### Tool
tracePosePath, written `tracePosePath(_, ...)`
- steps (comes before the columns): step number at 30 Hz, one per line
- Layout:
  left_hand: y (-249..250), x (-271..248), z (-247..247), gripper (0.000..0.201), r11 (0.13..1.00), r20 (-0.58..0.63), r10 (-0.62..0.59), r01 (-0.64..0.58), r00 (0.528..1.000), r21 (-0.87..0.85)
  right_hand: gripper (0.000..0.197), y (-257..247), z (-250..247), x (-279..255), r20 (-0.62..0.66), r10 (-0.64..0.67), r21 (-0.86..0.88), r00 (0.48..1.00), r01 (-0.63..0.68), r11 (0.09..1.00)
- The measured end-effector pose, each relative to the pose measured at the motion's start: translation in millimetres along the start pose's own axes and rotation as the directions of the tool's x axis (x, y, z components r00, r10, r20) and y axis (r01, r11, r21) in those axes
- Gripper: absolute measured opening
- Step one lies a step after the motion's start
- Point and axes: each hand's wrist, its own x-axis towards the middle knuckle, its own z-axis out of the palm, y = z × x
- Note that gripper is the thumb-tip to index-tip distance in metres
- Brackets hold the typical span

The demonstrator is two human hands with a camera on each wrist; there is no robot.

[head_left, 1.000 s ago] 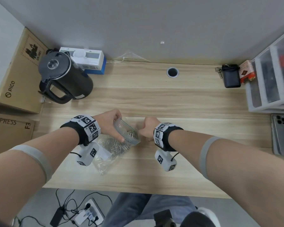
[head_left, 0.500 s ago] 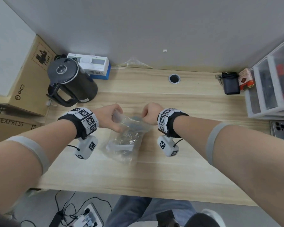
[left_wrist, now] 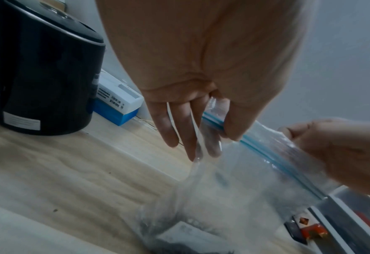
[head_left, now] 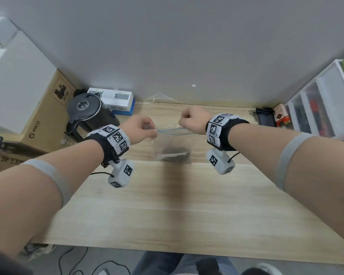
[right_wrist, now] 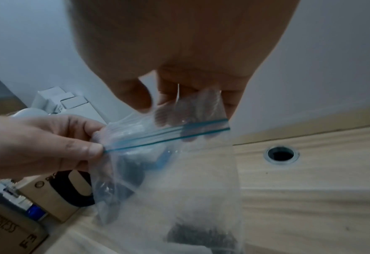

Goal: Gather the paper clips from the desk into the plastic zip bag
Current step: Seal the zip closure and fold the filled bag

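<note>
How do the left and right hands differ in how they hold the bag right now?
The left hand pinches the bag at its left top corner, thumb on the blue zip strip; the right hand holds the right top corner. In the right wrist view the right fingers reach above the strip, showing through the plastic. Both grips hold the bag off the desk, clips at the bottom.

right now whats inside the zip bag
A dark heap of paper clips sits at the bottom of the zip bag, held up by the left hand and right hand. Blur hides their count.
</note>
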Motion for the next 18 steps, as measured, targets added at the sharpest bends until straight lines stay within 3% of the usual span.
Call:
tracePosePath(2, 5.3, -0.6, 0.7, 0.009, 1.0, 0.003, 0.026, -0.026, 1.0, 0.001, 0.028, -0.5, -3.6, -5.1, 0.014, -0.035, 0.031, 0.999, 0.035, 0.999)
tracePosePath(5, 11.4, -2.2, 7.0, 0.009, 0.998, 0.004, 0.068, -0.068, 0.998, 0.01, 0.037, -3.6, 1.9, -9.7, 0.132, -0.135, -0.05, 0.982, 0.143, 0.988)
tracePosePath(8, 12.8, -4.9, 15.6, 0.007, 0.995, -0.013, 0.101, -0.101, 0.995, 0.0, 0.021, -7.7, 18.0, -7.9, 0.132, -0.243, -0.12, 0.961, 0.259, 0.958)
tracePosePath(11, 7.9, -9.3, 18.0, 0.01, 0.997, -0.034, 0.076, -0.077, 0.997, -0.026, 0.001, -9.8, 30.2, -5.8, 0.098, -0.279, -0.1, 0.955, 0.289, 0.952)
tracePosePath(18, -13.7, -21.5, 19.1, 0.019, 0.993, -0.142, -0.051, 0.035, 0.989, -0.112, 0.006, -7.7, 37.1, -6.0, 0.1, -0.266, -0.013, 0.959, 0.269, 0.963)
